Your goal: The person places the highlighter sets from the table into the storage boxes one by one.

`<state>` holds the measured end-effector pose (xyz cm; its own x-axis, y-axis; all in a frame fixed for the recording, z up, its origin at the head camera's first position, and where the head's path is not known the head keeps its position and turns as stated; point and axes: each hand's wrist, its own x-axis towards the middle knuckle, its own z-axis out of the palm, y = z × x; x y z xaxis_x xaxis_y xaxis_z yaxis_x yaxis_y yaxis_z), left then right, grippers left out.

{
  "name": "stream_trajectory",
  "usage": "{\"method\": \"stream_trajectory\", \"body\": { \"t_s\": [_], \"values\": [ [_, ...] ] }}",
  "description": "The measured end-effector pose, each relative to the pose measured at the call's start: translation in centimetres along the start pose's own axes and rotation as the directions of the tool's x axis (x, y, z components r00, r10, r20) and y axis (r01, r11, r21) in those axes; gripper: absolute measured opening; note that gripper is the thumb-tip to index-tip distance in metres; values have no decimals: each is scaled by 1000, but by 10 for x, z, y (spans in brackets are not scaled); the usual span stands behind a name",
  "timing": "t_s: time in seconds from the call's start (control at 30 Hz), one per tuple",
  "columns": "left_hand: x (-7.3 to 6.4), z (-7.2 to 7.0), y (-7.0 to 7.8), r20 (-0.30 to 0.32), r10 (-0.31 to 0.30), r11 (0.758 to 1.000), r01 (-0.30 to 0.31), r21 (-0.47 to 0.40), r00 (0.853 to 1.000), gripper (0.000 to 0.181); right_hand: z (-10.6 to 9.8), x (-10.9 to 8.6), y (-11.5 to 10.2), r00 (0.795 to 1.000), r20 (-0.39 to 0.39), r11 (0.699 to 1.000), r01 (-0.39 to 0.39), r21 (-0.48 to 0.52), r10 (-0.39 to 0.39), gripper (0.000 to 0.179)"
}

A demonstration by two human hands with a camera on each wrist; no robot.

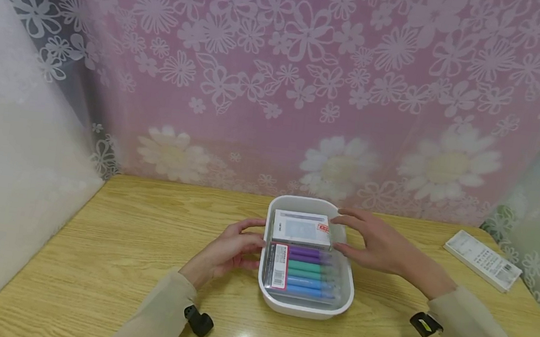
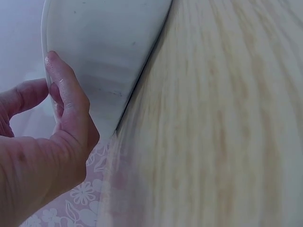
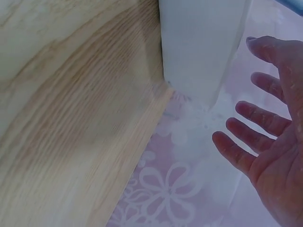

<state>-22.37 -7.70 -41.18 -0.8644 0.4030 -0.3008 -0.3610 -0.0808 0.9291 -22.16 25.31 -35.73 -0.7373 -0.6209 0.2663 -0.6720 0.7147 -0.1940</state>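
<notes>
A white plastic bin (image 1: 301, 310) stands on the table, holding a white box (image 1: 300, 227) with a red mark at its far end. In its near half lies a clear pack of markers (image 1: 305, 272) in purple, green and blue, with a red-edged white label. At the bin's left side, my left hand (image 1: 236, 248) grips the rim, its bent fingers along the outer wall and its thumb at the edge, as the left wrist view shows. My right hand (image 1: 376, 242) reaches over the right rim with fingers spread, fingertips close to the white box.
A flat white box (image 1: 482, 260) with printed text lies at the table's right side. The wooden table (image 1: 150, 255) meets a pink floral curtain (image 1: 280, 80) at the back, with pale hangings on both sides.
</notes>
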Motion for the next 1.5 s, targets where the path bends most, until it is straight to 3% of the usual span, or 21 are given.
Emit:
{"method": "stream_trajectory", "body": {
  "t_s": [0.43, 0.87, 1.13, 1.5],
  "values": [
    [0, -1, 1, 15, -1, 1000, 2, -14, 1000, 57, -7, -34, 18, 987, -142, 997, -81, -6, 79, 50],
    [1, -2, 0, 23, 1, 1000, -1, -16, 1000, 56, -17, -69, 42, 961, -185, 976, -214, -30, 205, 55],
    [1, -1, 0, 22, 3, 1000, -3, -17, 1000, 58, -22, -90, 60, 927, -110, 931, -363, -31, 358, 66],
    [3, 0, 0, 11, -2, 1000, 2, -24, 1000, 59, -29, -109, 93, 889, -53, 885, -458, -80, 455, 77]
  ]
}}
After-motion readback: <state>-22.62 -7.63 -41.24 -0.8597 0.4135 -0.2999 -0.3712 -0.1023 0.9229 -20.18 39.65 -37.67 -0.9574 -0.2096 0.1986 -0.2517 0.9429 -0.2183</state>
